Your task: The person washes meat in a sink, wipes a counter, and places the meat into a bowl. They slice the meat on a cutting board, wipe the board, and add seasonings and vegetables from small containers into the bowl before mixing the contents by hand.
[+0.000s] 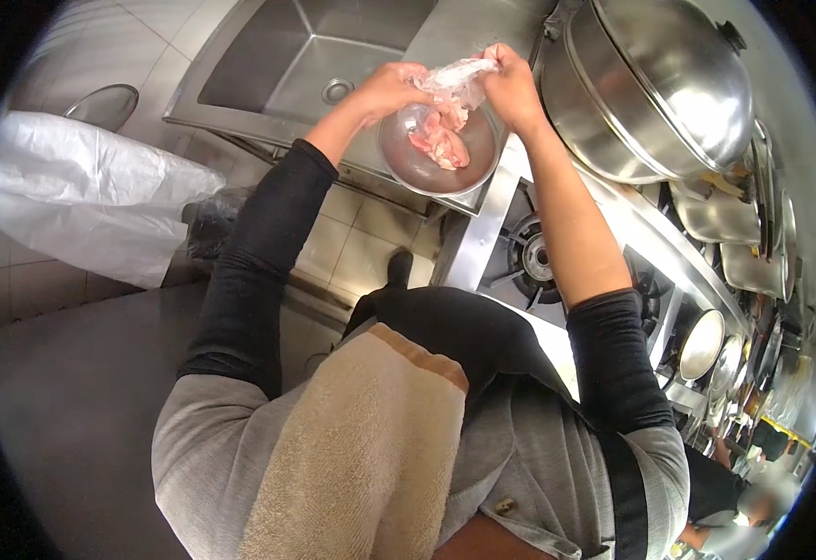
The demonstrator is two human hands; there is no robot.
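Note:
Both hands grip a clear plastic bag (pixel 464 75) above a round metal bowl (pixel 399 168). My left hand (pixel 394 91) is closed on the bag's left side. Its right side is bunched in my right hand (pixel 513 86), fingers curled around the plastic. Pieces of raw pink meat (pixel 441 145), which look like chicken, hang below the bag and overlap the bowl's inside in this view. The bowl stands on the steel counter beside the sink.
A steel sink (pixel 273 65) lies to the left, with its drain showing. At right is a large lidded steel pot (pixel 651 93), with a gas burner (pixel 537 250) nearer me. White plastic sheeting (pixel 81 196) hangs at left. Another person (pixel 721 495) is at the far lower right.

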